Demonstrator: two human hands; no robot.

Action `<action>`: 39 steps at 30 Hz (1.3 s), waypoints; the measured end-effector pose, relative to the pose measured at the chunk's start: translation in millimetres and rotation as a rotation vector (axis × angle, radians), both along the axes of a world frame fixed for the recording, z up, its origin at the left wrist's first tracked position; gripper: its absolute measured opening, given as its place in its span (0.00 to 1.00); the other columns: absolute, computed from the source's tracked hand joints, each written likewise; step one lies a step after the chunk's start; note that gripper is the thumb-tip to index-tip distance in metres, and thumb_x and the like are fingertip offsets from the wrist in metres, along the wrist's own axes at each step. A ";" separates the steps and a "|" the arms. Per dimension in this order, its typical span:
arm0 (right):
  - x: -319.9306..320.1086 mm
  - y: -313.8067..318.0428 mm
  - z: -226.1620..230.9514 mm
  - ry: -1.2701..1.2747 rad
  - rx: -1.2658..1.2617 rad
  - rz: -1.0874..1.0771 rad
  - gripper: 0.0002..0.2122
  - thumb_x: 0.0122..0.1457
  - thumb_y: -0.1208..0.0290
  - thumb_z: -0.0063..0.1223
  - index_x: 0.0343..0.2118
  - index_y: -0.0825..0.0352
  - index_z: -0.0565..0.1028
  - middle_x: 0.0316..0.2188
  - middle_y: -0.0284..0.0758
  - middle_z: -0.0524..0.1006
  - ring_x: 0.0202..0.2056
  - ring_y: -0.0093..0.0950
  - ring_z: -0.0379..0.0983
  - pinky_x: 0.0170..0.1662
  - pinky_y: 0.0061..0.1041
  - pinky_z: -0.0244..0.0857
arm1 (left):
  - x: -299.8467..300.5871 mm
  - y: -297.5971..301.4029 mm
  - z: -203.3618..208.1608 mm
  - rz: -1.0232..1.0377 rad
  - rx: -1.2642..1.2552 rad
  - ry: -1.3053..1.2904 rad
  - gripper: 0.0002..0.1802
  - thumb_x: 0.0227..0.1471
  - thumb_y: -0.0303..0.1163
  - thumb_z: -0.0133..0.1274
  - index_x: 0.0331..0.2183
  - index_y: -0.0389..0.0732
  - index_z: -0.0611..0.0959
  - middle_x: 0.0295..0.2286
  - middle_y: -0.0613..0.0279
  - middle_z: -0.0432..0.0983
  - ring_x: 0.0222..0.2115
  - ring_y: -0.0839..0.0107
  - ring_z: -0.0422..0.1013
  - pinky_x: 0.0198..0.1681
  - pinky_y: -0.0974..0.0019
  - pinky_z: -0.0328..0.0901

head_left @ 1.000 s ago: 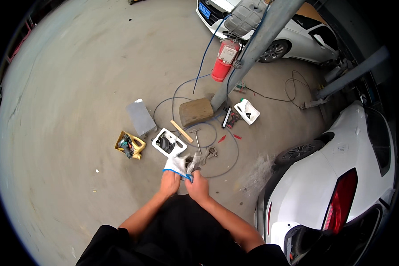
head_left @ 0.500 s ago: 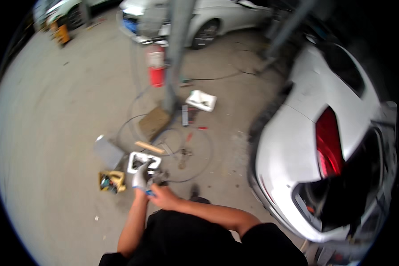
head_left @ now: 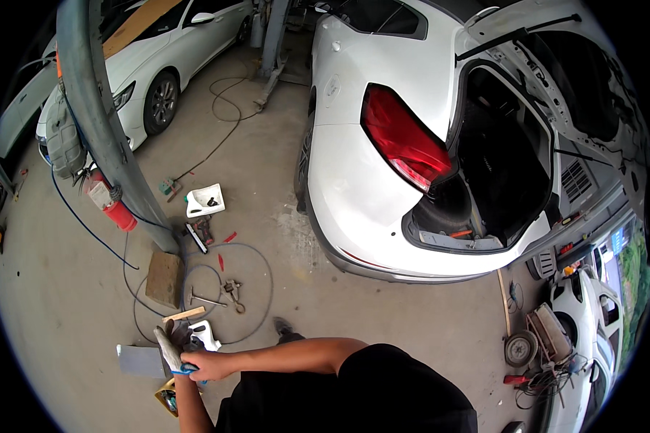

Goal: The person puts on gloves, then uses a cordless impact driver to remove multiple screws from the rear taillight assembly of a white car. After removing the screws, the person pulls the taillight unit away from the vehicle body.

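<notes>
My left hand [head_left: 169,352] wears a pale grey work glove [head_left: 165,345] with a blue cuff and dark fingertips; its fingers are stretched out. My bare right hand [head_left: 209,366] is closed on the glove's blue cuff at the left wrist. A dark grey shape just beyond the right hand is too unclear to name. Past the hands, a white plastic container [head_left: 206,335] stands on the floor, partly hidden. A yellow container [head_left: 167,399] with small items in it lies beside my left forearm.
A white car [head_left: 383,195] with its tailgate up stands at right. To the left rises a grey post [head_left: 105,123] with a red fire extinguisher [head_left: 110,202]. On the floor lie a wooden block [head_left: 165,280], a hose [head_left: 271,289], a T-handled tool [head_left: 208,299] and a white tray [head_left: 205,200].
My view has swung right, so the car and its open boot show more fully and the post sits farther left. My right hand remains on the left glove's cuff.
</notes>
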State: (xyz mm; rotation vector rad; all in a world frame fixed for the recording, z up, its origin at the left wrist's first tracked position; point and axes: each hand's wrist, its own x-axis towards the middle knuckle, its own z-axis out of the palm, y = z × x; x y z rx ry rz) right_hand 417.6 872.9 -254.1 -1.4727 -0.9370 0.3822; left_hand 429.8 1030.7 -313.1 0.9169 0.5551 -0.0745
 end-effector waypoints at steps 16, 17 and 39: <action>20.0 -98.7 9.9 0.179 -0.254 -0.372 0.14 0.53 0.76 0.55 0.43 0.68 0.68 0.33 0.39 0.75 0.36 0.29 0.73 0.39 0.30 0.66 | -44.4 -127.3 52.9 -0.335 -0.198 -0.112 0.32 0.57 0.56 0.48 0.54 0.43 0.67 0.49 0.64 0.68 0.50 0.67 0.67 0.50 0.59 0.65; 22.4 -106.2 15.2 0.140 -0.207 -0.399 0.14 0.53 0.77 0.54 0.43 0.68 0.69 0.33 0.38 0.76 0.37 0.28 0.73 0.40 0.30 0.67 | -39.6 -126.2 55.2 -0.391 -0.085 -0.144 0.24 0.59 0.47 0.50 0.49 0.40 0.72 0.43 0.65 0.71 0.43 0.74 0.69 0.45 0.68 0.66; 95.8 -243.0 -3.4 -0.613 -0.469 -0.209 0.14 0.49 0.71 0.54 0.39 0.69 0.71 0.41 0.44 0.75 0.41 0.44 0.73 0.48 0.36 0.66 | 52.2 -245.1 63.8 -0.425 1.328 0.304 0.19 0.48 0.45 0.50 0.25 0.37 0.81 0.24 0.47 0.78 0.28 0.48 0.75 0.32 0.50 0.68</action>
